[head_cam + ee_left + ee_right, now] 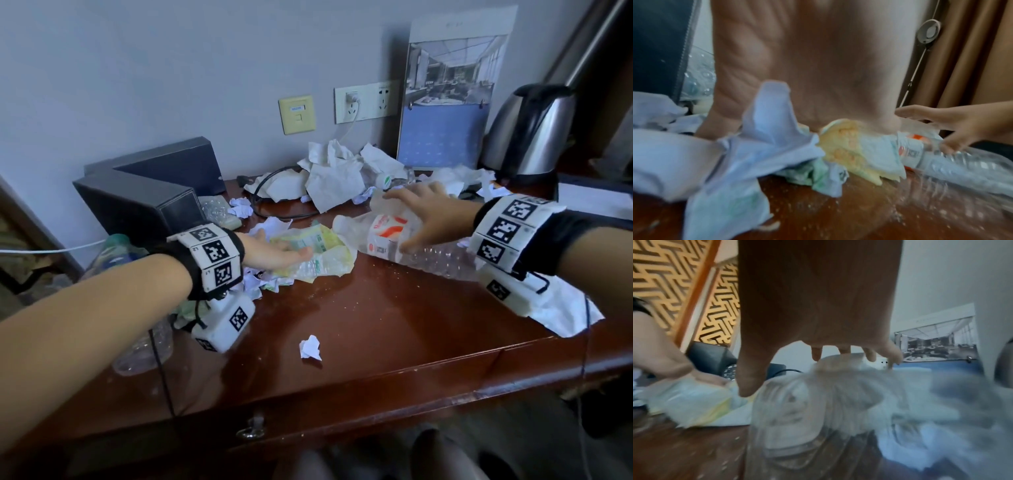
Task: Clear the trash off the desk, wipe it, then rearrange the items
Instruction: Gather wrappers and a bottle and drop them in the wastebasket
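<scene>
My left hand (277,255) lies flat, fingers straight, on a crumpled yellow-green wrapper (322,250) in the middle of the brown desk (376,325). The left wrist view shows the palm (807,73) above that wrapper (849,155) and bits of crumpled white paper (760,129). My right hand (428,219) is spread over a clear plastic bottle with a red-and-white label (383,236) that lies on its side. Its thumb touches the bottle's near side while the fingers arch over the top without closing. In the blurred right wrist view, the spread fingers (869,353) hover over the bottle (797,410).
Crumpled tissues (335,171) and a black cable (274,205) fill the back of the desk. Dark boxes (144,198) stand at the left, a kettle (531,133) and calendar (448,96) at the right. A paper ball (311,346) lies in front; bottles (144,353) lie under my left forearm.
</scene>
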`<state>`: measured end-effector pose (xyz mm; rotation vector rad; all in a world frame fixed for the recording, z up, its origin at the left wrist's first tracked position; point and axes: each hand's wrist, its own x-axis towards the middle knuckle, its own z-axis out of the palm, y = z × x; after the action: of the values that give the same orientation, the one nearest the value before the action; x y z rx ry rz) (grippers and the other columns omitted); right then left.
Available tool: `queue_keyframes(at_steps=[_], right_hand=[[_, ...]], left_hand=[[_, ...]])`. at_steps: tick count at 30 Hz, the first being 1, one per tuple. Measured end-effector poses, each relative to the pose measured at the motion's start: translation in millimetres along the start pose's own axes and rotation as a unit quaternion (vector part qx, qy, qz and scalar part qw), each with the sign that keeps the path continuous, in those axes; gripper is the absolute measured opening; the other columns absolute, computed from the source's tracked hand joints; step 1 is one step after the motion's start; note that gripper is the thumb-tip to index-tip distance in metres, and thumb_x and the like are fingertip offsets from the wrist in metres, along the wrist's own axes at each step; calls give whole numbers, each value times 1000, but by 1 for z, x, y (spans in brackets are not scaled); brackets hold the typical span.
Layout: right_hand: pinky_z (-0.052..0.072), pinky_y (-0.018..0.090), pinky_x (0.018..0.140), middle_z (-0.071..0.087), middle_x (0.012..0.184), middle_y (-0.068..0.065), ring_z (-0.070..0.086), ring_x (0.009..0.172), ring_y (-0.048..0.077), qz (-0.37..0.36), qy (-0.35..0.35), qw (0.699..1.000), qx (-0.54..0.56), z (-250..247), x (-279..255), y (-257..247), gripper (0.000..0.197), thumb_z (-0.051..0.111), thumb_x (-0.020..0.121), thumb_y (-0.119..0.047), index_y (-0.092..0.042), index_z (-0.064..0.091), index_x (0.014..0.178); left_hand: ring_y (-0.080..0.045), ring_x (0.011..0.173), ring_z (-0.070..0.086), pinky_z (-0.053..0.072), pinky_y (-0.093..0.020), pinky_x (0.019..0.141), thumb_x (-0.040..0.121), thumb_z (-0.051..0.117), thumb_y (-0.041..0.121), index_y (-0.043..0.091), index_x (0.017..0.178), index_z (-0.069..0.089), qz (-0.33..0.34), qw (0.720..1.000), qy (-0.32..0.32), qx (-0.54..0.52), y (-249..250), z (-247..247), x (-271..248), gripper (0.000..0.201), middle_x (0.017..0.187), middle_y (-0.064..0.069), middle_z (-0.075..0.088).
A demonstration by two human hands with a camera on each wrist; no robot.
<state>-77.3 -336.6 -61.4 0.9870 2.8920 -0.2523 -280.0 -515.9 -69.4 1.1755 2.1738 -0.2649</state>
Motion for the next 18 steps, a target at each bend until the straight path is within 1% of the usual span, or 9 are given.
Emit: queue_keyframes(at_steps=[3, 5, 6, 8, 10, 12, 14, 16, 18], right_hand=[[8, 61, 110, -2, 157, -2, -4, 143, 36, 58, -14, 998, -12, 0, 10, 1, 103, 70, 71, -57, -40, 3, 147], [6, 61, 111, -7, 158, 1, -7, 143, 38, 88, -34, 995, -16, 5, 20, 4, 104, 65, 71, -65, -39, 0, 148], [7, 59, 112, -5, 158, 4, -3, 143, 39, 94, -42, 995, -18, 8, 26, 6, 104, 62, 71, -67, -37, 0, 149], [15, 53, 114, 7, 157, 8, 13, 142, 37, 85, -53, 995, 12, 12, 32, 6, 103, 63, 72, -66, -32, 4, 150], [22, 45, 114, 22, 154, 7, 27, 138, 31, 65, -55, 994, 62, 14, 34, 5, 100, 65, 75, -59, -26, 8, 150], [28, 39, 111, 36, 147, 4, 38, 131, 27, 43, -54, 993, 100, 14, 32, 2, 94, 67, 78, -50, -25, 11, 150], [35, 37, 106, 47, 139, 2, 47, 122, 23, 21, -50, 990, 128, 15, 31, 2, 88, 69, 79, -43, -30, 18, 148], [37, 32, 101, 50, 136, 2, 49, 119, 23, 8, -41, 991, 128, 16, 29, 2, 83, 68, 82, -40, -31, 19, 148], [34, 31, 98, 46, 140, 3, 46, 123, 25, 9, -27, 993, 111, 15, 26, 1, 81, 65, 85, -40, -31, 17, 149]], left_hand=[[-24, 141, -28, -2, -58, 115, 61, 24, 94, 43, 147, 12, -27, 999, 10, 17, -5, 2, 14, 101, 158, -11, -10], [-29, 145, 3, 15, -52, 115, 71, 26, 88, 41, 143, 22, -43, 998, 29, 36, -2, 1, 15, 86, 155, -15, 0], [-28, 141, 17, 25, -46, 111, 76, 27, 84, 36, 140, 30, -41, 997, 44, 42, 0, 1, 16, 80, 148, -17, 16], [-24, 136, 22, 30, -35, 95, 87, 32, 72, 21, 132, 46, -28, 996, 73, 44, 5, 3, 18, 69, 111, -15, 46], [-22, 133, 25, 27, -32, 86, 92, 37, 62, 16, 120, 52, -19, 995, 90, 43, 5, 4, 23, 56, 90, -10, 48], [-23, 121, 38, 34, -30, 88, 88, 42, 63, 21, 114, 50, -26, 993, 107, 40, 3, 4, 26, 50, 110, -16, 45], [-21, 105, 42, 40, -33, 96, 88, 44, 62, 20, 119, 49, -28, 992, 117, 40, 1, 5, 29, 53, 129, -18, 31], [-25, 104, 41, 39, -39, 101, 91, 43, 57, 14, 123, 47, -30, 991, 123, 47, 0, 7, 32, 54, 128, -16, 27], [-30, 104, 48, 42, -40, 99, 92, 43, 56, 12, 116, 45, -34, 990, 131, 42, 0, 9, 34, 50, 130, -17, 24]])
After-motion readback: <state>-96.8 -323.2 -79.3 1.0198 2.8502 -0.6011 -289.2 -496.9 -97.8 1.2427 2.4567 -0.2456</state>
